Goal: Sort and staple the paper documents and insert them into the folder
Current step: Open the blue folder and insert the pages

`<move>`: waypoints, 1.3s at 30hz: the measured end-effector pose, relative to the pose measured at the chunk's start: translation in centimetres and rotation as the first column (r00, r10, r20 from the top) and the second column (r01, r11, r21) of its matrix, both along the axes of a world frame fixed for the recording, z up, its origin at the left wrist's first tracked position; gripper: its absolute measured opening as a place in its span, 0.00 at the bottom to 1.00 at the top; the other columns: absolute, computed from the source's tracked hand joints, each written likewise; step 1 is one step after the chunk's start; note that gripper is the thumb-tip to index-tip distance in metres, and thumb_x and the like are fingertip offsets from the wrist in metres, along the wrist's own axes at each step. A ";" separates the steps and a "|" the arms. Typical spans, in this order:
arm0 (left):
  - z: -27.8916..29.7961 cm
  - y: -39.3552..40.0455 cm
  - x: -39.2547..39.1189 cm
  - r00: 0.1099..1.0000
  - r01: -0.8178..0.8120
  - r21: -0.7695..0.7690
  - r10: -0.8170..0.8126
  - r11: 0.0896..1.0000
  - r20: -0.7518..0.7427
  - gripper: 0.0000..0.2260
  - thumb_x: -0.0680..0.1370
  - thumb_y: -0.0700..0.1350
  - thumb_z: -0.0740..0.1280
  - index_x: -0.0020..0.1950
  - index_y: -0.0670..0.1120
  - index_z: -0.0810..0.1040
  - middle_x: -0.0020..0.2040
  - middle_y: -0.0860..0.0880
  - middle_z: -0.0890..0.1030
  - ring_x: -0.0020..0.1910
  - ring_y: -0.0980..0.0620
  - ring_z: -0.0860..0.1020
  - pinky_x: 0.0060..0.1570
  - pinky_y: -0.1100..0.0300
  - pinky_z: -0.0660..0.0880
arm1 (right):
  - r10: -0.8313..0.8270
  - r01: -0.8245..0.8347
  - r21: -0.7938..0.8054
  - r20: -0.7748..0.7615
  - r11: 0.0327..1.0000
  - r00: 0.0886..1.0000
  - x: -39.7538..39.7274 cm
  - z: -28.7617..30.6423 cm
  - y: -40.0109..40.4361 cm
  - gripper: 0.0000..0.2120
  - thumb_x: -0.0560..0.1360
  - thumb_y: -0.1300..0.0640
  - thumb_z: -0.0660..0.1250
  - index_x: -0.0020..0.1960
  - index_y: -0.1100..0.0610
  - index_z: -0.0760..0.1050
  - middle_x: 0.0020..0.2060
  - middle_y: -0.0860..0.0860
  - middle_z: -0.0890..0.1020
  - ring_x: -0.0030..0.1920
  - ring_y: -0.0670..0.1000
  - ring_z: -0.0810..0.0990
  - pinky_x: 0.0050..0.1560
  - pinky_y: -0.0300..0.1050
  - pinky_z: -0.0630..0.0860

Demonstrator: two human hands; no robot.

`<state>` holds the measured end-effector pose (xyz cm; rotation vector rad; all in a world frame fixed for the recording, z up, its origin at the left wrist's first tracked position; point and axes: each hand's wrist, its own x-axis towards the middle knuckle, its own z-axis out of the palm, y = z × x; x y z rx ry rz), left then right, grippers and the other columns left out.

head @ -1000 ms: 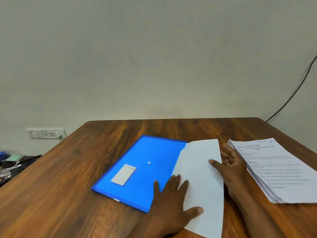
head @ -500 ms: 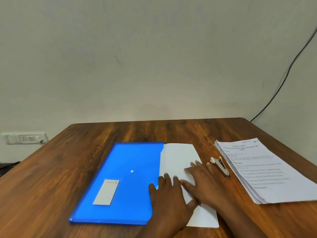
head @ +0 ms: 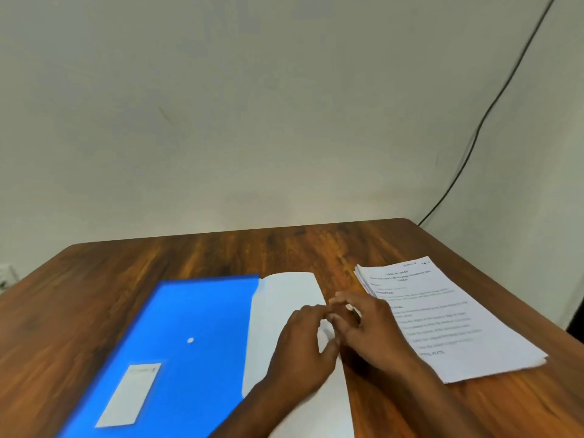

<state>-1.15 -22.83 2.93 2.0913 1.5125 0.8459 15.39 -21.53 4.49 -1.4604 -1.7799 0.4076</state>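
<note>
A blue folder lies flat at the left of the wooden table, with a white label and a small white snap dot on it. White sheets stick out of its right side. My left hand rests on those sheets with its fingers bent. My right hand is just to the right, fingers curled over the small stapler, of which only a pale tip shows. The fingertips of both hands meet there. A stack of printed papers lies to the right.
Bare wood runs behind the folder up to the table's far edge at the wall. A black cable hangs down the wall at the right. A wall socket shows at the far left edge.
The view has swung right and down. My right hand moved off the white sheets to the stapler and covers it. My left hand slid up the sheets toward it.
</note>
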 end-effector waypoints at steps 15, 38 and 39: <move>0.7 7.6 10.9 0.993 -0.010 0.057 0.003 0.998 0.119 0.25 0.76 0.67 0.69 0.68 0.56 0.78 0.66 0.59 0.81 0.59 0.55 0.82 0.62 0.49 0.80 | -0.542 0.580 -0.131 0.238 0.804 0.806 20.3 1.0 8.6 0.18 0.75 0.41 0.73 0.54 0.54 0.82 0.53 0.52 0.85 0.56 0.58 0.84 0.53 0.51 0.80; -1.5 10.9 12.8 0.932 -0.194 0.012 0.181 0.981 0.314 0.24 0.74 0.52 0.79 0.69 0.55 0.78 0.42 0.62 0.84 0.41 0.63 0.83 0.45 0.64 0.80 | -0.564 0.569 0.039 -0.096 0.821 0.820 22.4 -1.4 11.9 0.06 0.70 0.56 0.81 0.40 0.50 0.84 0.34 0.41 0.83 0.38 0.45 0.83 0.43 0.40 0.74; -1.6 10.9 12.8 0.932 -0.196 0.012 0.182 0.981 0.313 0.24 0.74 0.52 0.79 0.68 0.55 0.78 0.42 0.62 0.84 0.42 0.62 0.83 0.46 0.62 0.82 | -0.539 0.548 0.037 -0.137 0.836 0.831 22.4 -1.2 11.8 0.06 0.70 0.58 0.81 0.39 0.51 0.84 0.33 0.42 0.84 0.37 0.44 0.83 0.41 0.37 0.74</move>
